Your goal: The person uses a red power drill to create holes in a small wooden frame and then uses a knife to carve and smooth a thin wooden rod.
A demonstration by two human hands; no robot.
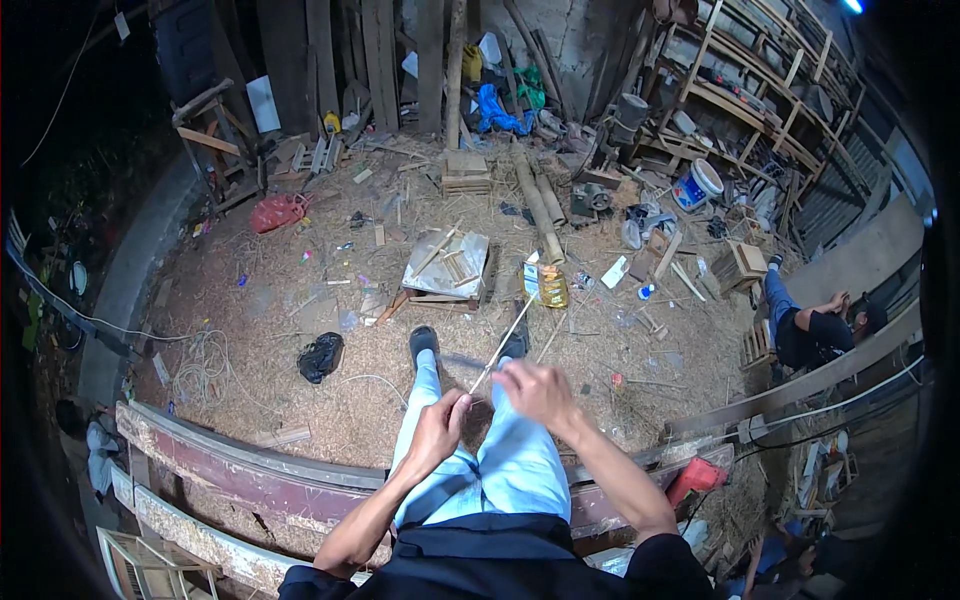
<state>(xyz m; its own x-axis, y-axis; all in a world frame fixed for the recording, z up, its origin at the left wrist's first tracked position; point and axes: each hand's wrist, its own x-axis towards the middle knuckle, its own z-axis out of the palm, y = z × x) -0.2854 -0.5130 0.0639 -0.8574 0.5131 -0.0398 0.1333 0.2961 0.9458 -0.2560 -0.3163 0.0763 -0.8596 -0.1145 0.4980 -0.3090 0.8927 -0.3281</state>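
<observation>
My left hand (438, 430) is closed round the lower end of a thin, pale wooden stick (511, 334), which slants up and away to the right above my knees. Just to its right, my right hand (541, 398) is closed and slightly blurred by motion. From its fingers a narrow grey blade (462, 362) reaches leftward across the stick; it looks like a knife, though its handle is hidden in the hand. Both forearms rest near my thighs. Where blade and stick cross, blur hides whether they touch.
I sit on a worn reddish plank bench (250, 470), with a red power tool (697, 480) to my right. Ahead stands a low wooden stool (450, 262) bearing sticks. Shavings cover the ground round a black bag (320, 357) and yellow packet (553, 286). Another person (820, 330) sits at right.
</observation>
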